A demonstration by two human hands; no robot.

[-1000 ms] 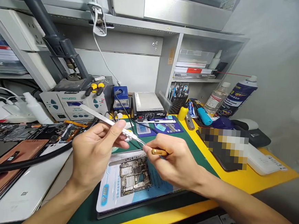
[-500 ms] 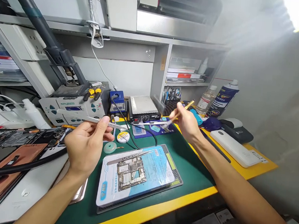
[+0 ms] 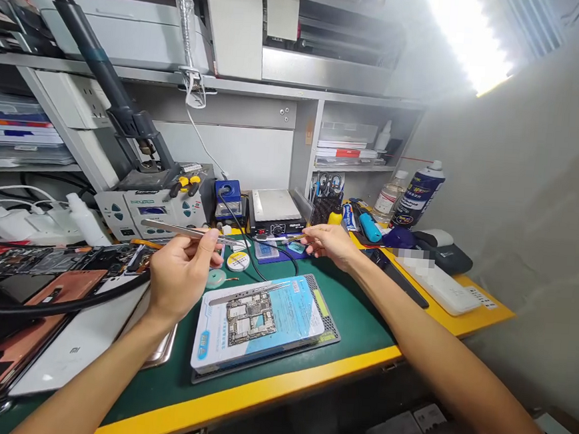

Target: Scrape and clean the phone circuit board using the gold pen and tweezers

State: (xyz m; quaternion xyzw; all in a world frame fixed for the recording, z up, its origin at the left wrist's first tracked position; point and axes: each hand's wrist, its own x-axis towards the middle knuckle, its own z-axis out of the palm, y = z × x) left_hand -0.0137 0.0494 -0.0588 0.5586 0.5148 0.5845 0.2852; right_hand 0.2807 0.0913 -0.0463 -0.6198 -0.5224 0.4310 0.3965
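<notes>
My left hand (image 3: 182,272) pinches a pair of metal tweezers (image 3: 188,230) near their middle, above the left side of the mat. Farther back, my right hand (image 3: 332,244) is closed, thumb and fingers together, at the right end of a slim white stick-like tool (image 3: 270,239) in front of the hot plate (image 3: 275,206). What its fingertips grip is too small to make out. Between my forearms a phone circuit board (image 3: 250,317) rests on a blue and white box (image 3: 290,331). A second pair of tweezers (image 3: 248,294) lies across the box, along the board's upper edge.
At left are a hot air station (image 3: 154,210), opened phone parts (image 3: 65,266) and a black hose (image 3: 87,305). A blue soldering station (image 3: 228,199) and its cable stand behind. Spray can (image 3: 418,195), bottle (image 3: 388,197) and white power bank (image 3: 439,282) are at right.
My right hand has moved left and turned; the wooden-handled brush it held is no longer clearly visible. My left hand still holds the tweezers. The camera view has shifted.
</notes>
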